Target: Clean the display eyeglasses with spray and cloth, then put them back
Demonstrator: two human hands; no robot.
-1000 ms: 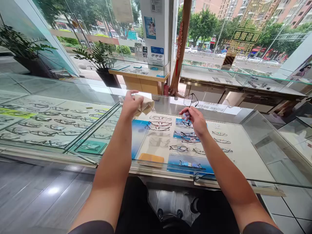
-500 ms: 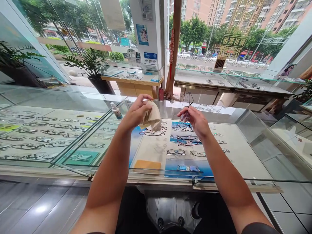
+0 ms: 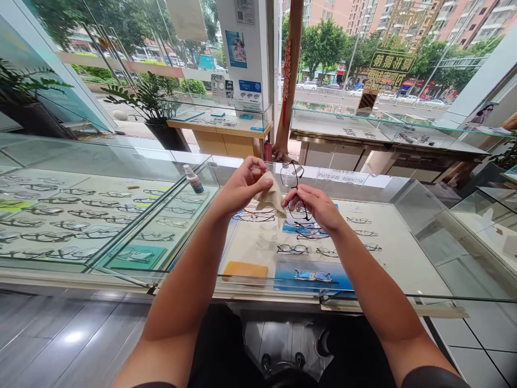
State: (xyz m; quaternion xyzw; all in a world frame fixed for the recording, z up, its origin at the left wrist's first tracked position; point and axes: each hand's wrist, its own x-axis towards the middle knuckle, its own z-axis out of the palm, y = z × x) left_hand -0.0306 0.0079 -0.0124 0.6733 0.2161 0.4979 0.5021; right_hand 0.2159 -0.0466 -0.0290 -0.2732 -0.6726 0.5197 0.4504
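Observation:
A beige cleaning cloth (image 3: 271, 196) hangs from my left hand (image 3: 248, 183), pinched between thumb and fingers. My right hand (image 3: 319, 206) grips a pair of dark-framed eyeglasses (image 3: 291, 175) near the bridge, turned so one lens stands above the other. Droplets seem to mark the lower lens. The cloth's edge is close beside the glasses; whether they touch I cannot tell. Both hands are above the glass display counter (image 3: 383, 188). To the left of my left hand, a small spray bottle (image 3: 194, 179) with a white top stands on the counter.
Several eyeglasses (image 3: 293, 249) lie in rows inside the case under my hands. An orange-yellow pad (image 3: 245, 270) and a blue display mat (image 3: 283, 275) are near its front. More frames fill the left case (image 3: 72, 215). Other showcases (image 3: 220, 129) stand by the windows.
My left hand has moved right with the cloth. My right hand has brought the eyeglasses left and slightly down, so cloth and glasses are now much closer together.

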